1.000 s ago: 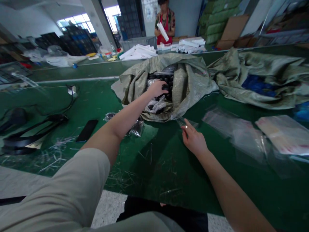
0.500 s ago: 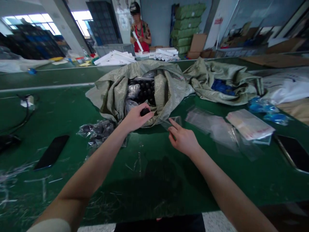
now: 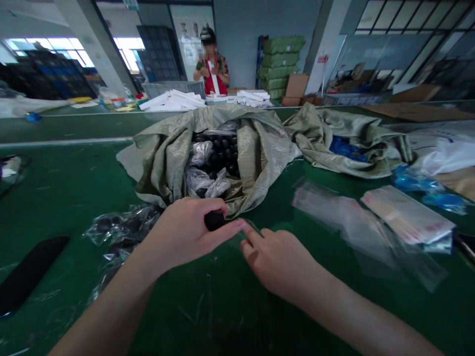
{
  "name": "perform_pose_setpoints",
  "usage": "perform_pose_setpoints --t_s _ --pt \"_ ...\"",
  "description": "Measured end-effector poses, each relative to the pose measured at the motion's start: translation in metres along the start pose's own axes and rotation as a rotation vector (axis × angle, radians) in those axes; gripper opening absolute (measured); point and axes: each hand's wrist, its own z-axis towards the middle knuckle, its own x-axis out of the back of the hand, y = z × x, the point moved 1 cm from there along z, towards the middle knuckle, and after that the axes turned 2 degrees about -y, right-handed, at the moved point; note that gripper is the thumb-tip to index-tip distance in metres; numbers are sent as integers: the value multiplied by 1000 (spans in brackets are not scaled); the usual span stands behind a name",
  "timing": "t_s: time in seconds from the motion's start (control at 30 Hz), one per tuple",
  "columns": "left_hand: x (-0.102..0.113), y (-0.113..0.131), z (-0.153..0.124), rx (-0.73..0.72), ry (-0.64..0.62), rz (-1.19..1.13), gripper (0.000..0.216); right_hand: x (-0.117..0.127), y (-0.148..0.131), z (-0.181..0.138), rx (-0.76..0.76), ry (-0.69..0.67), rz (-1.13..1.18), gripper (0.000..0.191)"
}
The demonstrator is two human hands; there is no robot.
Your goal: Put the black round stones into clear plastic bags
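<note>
My left hand (image 3: pixel 185 233) is closed around a small black round part (image 3: pixel 214 220), held just above the green table (image 3: pixel 67 183). My right hand (image 3: pixel 276 257) is close beside it, its fingers bent and its fingertips on a small clear plastic bag (image 3: pixel 243 232) that lies under both hands. Right behind my hands an open grey-green woven sack (image 3: pixel 163 148) holds many more black round parts (image 3: pixel 222 148) and some crumpled clear film.
Clear bags (image 3: pixel 341 210) and a banded stack of them (image 3: pixel 406 215) lie at the right. A second sack (image 3: pixel 345 133) with blue contents is behind them. Filled bags (image 3: pixel 115 227) and a black phone (image 3: pixel 25 269) lie at the left. A person (image 3: pixel 211 69) works at the far table.
My left hand has drawn back out of the sack toward me with a black part in it. Both hands have come together over the small clear bag.
</note>
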Motion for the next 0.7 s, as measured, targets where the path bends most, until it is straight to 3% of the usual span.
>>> perform_pose_setpoints --t_s 0.2,0.5,0.7 --pt "-15 -1 8 -3 -39 -7 29 -13 -4 2 8 -1 -2 23" --pt "-29 -15 14 62 69 120 31 -13 -6 0 22 9 39 21" --pt "-34 -17 19 20 -68 5 24 -12 -11 -2 23 21 49 18"
